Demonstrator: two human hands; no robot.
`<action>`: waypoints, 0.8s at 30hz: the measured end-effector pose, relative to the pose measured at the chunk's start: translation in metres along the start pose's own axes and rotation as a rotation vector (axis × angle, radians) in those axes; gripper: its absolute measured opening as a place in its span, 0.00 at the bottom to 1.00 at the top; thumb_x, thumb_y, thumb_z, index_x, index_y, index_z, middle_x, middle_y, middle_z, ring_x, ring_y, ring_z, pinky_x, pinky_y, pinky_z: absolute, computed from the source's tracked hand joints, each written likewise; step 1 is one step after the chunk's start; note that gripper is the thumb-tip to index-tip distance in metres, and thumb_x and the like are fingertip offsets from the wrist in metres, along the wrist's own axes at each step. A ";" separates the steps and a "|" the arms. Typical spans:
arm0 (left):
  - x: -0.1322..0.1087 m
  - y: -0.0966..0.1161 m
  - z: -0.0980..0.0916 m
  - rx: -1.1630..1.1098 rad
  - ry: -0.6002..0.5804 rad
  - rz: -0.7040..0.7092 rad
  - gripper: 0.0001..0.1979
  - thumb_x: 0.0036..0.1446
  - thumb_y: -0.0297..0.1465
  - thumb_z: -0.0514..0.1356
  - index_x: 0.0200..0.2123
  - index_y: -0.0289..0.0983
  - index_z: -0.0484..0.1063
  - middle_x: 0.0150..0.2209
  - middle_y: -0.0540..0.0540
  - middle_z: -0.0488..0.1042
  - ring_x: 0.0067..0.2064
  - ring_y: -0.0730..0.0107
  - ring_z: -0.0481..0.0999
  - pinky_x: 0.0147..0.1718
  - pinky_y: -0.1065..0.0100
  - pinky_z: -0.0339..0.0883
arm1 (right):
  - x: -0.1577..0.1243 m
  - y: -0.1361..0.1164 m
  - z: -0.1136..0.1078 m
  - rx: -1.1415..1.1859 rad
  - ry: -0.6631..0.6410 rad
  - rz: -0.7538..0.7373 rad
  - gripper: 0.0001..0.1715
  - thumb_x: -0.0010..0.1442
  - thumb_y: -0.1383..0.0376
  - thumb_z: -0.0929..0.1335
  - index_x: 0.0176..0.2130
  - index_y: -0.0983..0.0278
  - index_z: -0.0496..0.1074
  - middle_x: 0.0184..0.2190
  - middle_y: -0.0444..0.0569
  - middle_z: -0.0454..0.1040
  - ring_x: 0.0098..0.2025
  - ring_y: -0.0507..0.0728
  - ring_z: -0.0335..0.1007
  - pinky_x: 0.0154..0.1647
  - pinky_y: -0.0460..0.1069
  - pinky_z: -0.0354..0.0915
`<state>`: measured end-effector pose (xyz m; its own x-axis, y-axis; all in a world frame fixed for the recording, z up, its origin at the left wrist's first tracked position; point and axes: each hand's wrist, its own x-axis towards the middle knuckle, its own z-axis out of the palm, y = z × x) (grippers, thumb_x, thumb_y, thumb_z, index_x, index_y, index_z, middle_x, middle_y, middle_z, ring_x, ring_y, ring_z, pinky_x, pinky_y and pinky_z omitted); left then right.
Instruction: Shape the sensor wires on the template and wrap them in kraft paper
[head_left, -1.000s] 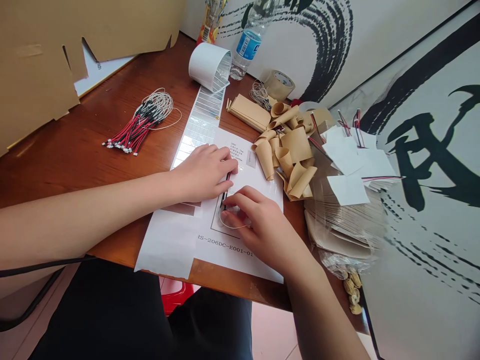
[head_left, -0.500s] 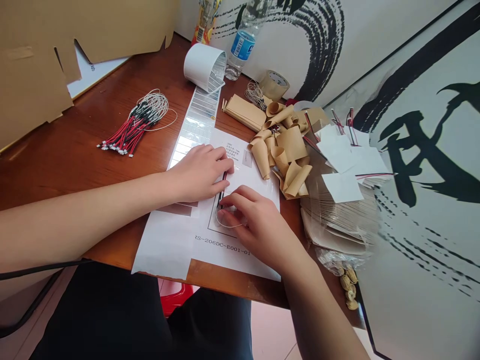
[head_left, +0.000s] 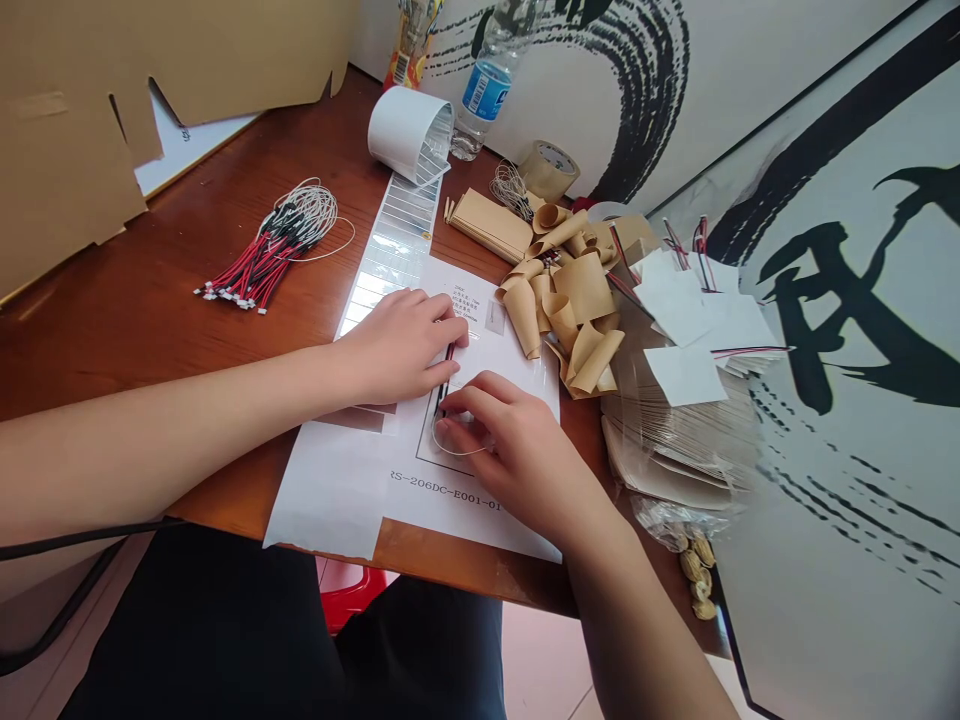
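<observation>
Left hand (head_left: 397, 345) pressed flat on the printed sheet (head_left: 457, 515) on the wooden counter (head_left: 150, 330), fingertips just beside a red-and-black wire lead (head_left: 448, 375); right hand (head_left: 510, 440) curled, pinching a thin white wire loop (head_left: 454, 450) against the sheet

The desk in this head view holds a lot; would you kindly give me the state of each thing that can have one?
left hand, resting on the printed sheet
right hand, fingers at the red-and-black wire
label roll, on its side, strip unrolled
water bottle, upright
kraft paper strips, curled in a heap
wire bundle, loose
</observation>
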<state>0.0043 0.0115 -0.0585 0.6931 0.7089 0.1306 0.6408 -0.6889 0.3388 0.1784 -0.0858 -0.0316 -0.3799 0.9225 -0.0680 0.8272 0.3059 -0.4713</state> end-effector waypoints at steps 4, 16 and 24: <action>0.000 0.001 -0.001 0.000 -0.012 -0.006 0.17 0.66 0.36 0.55 0.53 0.38 0.76 0.53 0.40 0.73 0.55 0.51 0.69 0.57 0.51 0.61 | 0.000 0.000 0.000 0.004 -0.003 0.004 0.07 0.69 0.65 0.66 0.43 0.63 0.74 0.43 0.50 0.72 0.33 0.54 0.73 0.36 0.51 0.69; 0.000 0.001 0.000 0.021 -0.023 -0.002 0.18 0.66 0.36 0.54 0.54 0.38 0.75 0.53 0.39 0.72 0.54 0.50 0.69 0.57 0.51 0.61 | -0.001 -0.002 -0.002 -0.007 -0.021 0.000 0.08 0.69 0.66 0.66 0.44 0.64 0.75 0.44 0.51 0.72 0.33 0.54 0.72 0.36 0.52 0.69; 0.000 -0.001 0.000 0.013 -0.012 0.010 0.18 0.66 0.37 0.54 0.54 0.38 0.75 0.53 0.39 0.72 0.54 0.50 0.69 0.57 0.50 0.61 | -0.001 -0.001 -0.002 0.003 0.000 -0.004 0.07 0.69 0.66 0.66 0.44 0.63 0.75 0.43 0.51 0.73 0.34 0.54 0.72 0.37 0.51 0.69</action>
<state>0.0036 0.0116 -0.0588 0.7035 0.7000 0.1230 0.6376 -0.6981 0.3258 0.1786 -0.0865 -0.0296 -0.3837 0.9211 -0.0662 0.8241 0.3092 -0.4746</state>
